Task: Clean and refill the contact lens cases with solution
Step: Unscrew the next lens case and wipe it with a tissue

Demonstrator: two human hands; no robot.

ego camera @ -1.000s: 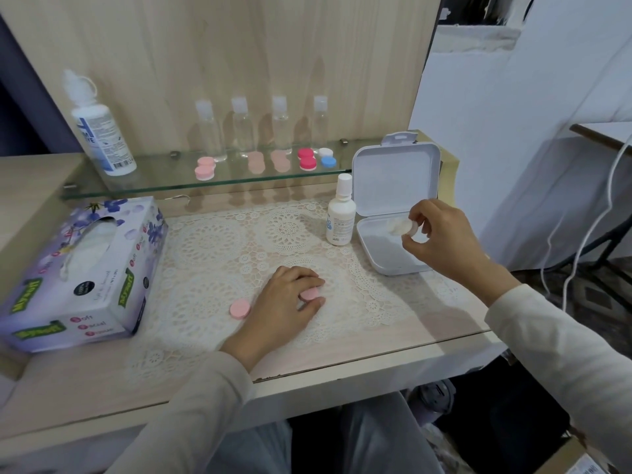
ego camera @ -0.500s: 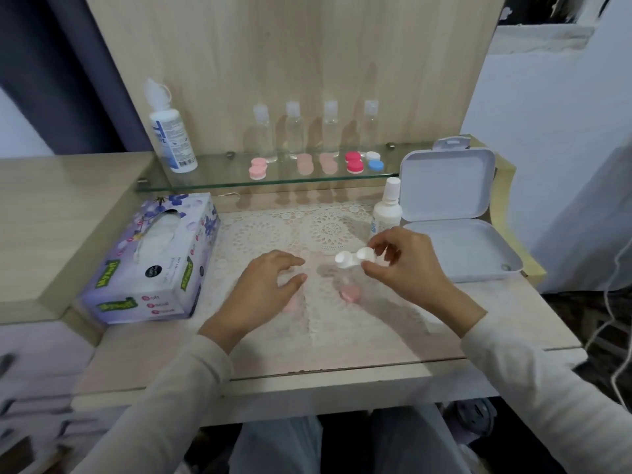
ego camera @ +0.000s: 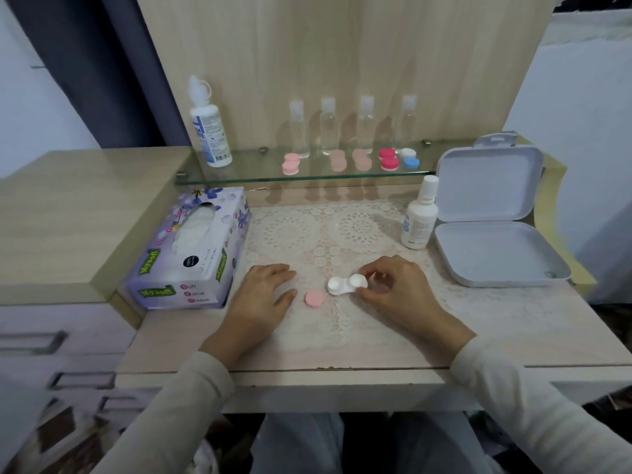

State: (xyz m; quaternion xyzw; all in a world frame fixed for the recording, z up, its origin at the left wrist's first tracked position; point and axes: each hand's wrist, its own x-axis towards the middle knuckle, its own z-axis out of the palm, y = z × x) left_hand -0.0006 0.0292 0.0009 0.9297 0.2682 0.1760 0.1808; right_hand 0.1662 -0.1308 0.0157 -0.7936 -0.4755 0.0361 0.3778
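Observation:
A white two-well lens case base (ego camera: 346, 285) lies on the lace mat (ego camera: 328, 234), both wells uncovered. My right hand (ego camera: 393, 289) pinches its right end between thumb and fingertips. A round pink cap (ego camera: 314, 299) lies flat just left of the case. My left hand (ego camera: 265, 295) rests palm down on the mat beside the cap, fingers relaxed, holding nothing. A small white solution bottle (ego camera: 419, 217) stands capped behind my right hand.
An open grey box (ego camera: 496, 254) sits at the right. A tissue box (ego camera: 191, 248) lies at the left. The glass shelf (ego camera: 246, 174) carries a large solution bottle (ego camera: 209, 124), several clear small bottles and several pink, red and blue-white lens cases (ego camera: 390, 159).
My right hand brought the white case from the grey box down onto the mat. My left hand slid left, uncovering the pink cap. The view shifted left.

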